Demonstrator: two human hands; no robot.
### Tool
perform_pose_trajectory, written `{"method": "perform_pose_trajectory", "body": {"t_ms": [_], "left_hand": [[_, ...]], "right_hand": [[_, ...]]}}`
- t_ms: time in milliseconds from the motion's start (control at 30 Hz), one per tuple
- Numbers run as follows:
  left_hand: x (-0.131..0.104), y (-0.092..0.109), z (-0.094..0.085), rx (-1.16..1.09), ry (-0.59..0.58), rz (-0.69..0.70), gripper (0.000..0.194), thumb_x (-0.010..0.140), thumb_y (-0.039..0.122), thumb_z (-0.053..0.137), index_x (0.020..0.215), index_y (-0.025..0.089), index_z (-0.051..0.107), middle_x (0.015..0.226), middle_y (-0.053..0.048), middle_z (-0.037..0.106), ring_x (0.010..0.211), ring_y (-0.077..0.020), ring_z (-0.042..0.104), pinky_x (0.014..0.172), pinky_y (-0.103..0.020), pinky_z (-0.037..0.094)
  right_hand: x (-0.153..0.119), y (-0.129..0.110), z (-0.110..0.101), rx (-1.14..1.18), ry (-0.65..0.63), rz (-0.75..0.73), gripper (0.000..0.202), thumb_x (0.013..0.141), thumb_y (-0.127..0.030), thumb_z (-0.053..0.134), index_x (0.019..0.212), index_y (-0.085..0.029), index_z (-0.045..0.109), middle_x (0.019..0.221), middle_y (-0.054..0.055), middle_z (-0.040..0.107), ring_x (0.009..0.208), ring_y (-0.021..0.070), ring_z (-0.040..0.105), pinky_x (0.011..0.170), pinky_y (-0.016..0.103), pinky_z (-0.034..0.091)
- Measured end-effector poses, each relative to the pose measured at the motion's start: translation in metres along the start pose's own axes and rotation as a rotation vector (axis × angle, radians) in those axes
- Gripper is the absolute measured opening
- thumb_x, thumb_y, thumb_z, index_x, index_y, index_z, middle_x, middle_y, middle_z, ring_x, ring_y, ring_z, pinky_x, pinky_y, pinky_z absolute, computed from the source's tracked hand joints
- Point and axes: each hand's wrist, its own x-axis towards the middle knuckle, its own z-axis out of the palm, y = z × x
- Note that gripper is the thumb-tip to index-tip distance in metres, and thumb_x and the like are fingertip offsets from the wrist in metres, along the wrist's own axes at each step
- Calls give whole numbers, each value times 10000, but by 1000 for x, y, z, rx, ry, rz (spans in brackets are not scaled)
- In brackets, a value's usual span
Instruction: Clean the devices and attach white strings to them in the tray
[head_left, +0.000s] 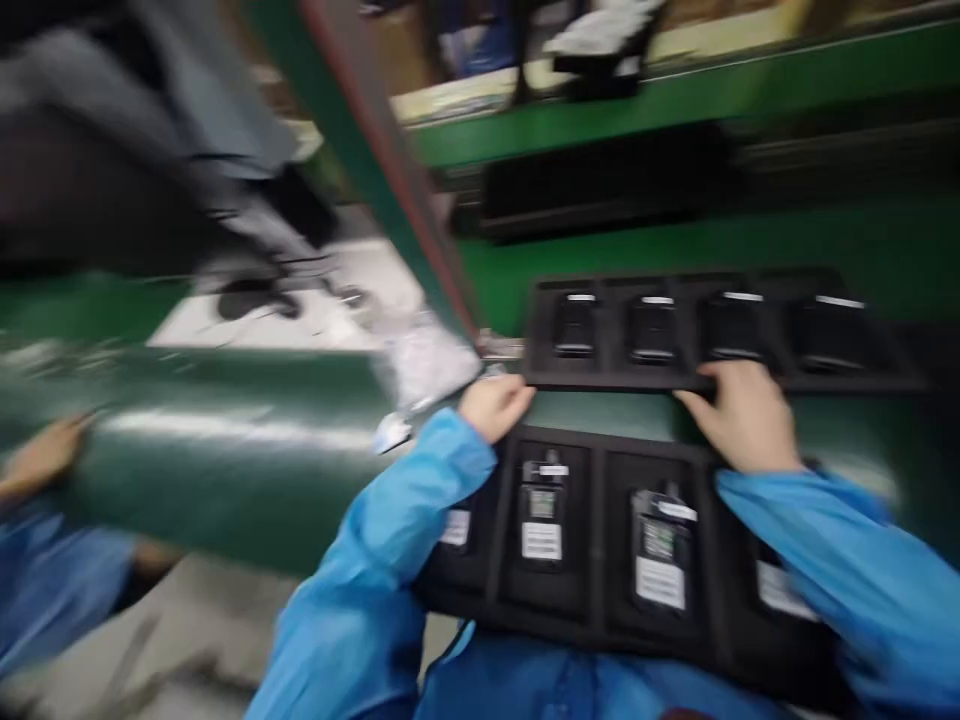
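Observation:
A black compartment tray point(609, 376) lies across the green surface in front of me, with a dark device in each compartment. My left hand point(495, 405) grips its near left corner. Further right, my right hand point(746, 415) closes on the near edge, thumb below and fingers over the rim. Closer to my body is a second black tray point(598, 530), partly hidden under my forearms. Its compartments hold black handheld devices with white labels, among them one device point(542, 510) in the middle left and another device point(661, 550) beside it.
A green post point(390, 170) slants up left of the far tray. Clear plastic bags point(427, 360) lie at its foot. Another person's hand point(49, 455) rests at the far left over the green work surface point(225, 470). Behind the far tray sits a long black object point(607, 180).

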Motion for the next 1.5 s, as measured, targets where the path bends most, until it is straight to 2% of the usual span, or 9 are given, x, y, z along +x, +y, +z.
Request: {"method": "perform_pose_trajectory", "body": {"t_ms": [67,167,233,400,767,967,1200,1400,1500], "left_hand": [[6,-4,3,-34,28,11,373,957,394,406,640,205,455,574,16,459,555,-125,429,582,-274,319],[5,-8,2,-55,49,18,331,920,389,458,648,207,502,530,33,433,511,-122,421,560,-270,306],[2,-11,1,-49,60,5,312,906,414,479,673,214,540,526,33,450,499,-129,433,553,-275,314],[0,-20,4,45,29,-166,359,870,564,441,734,261,578,547,29,491,551,-178,506,578,-310,365],[4,-18,6,59,29,-277,320,764,606,438,693,312,543,459,86,461,561,-194,503,592,-306,376],[1,-13,3,38,61,-172,339,836,543,479,696,250,578,516,44,479,548,-158,487,584,-283,363],[4,-3,2,37,70,-75,367,888,481,459,651,210,532,532,28,443,527,-126,438,574,-256,329],[4,-9,6,76,23,-109,338,896,451,472,666,205,487,583,22,443,588,-126,434,613,-262,316],[2,-11,9,81,20,-141,322,899,440,487,689,196,475,641,16,484,630,-120,447,636,-262,316]], "right_hand": [[-8,17,-5,-92,-52,3,301,794,-299,753,1039,-179,625,1084,169,606,1045,305,568,923,444,488],[-5,25,3,-147,-81,12,310,837,-308,707,1090,-175,588,1124,124,585,1077,263,552,972,399,471],[-2,24,6,-164,-87,23,327,843,-329,706,1104,-179,578,1140,108,570,1064,249,547,973,380,469],[-2,18,3,-164,-105,25,403,843,-426,718,1122,-180,561,1149,83,546,1054,219,534,975,342,468],[0,17,4,-160,-123,28,383,860,-404,703,1119,-168,549,1146,93,522,1027,210,516,961,348,472],[-2,16,2,-151,-121,22,368,868,-359,696,1139,-154,552,1158,104,522,1039,212,522,962,372,471],[-3,19,0,-134,-124,-14,305,867,-302,677,1114,-156,574,1133,120,541,1019,248,540,960,410,483],[2,26,-13,-40,-242,-35,306,873,-163,590,1173,-105,568,1227,150,520,1142,278,533,1034,450,449],[4,32,-32,30,-341,-39,359,865,-104,544,1222,-73,550,1295,143,485,1089,202,568,1001,392,468]]}}
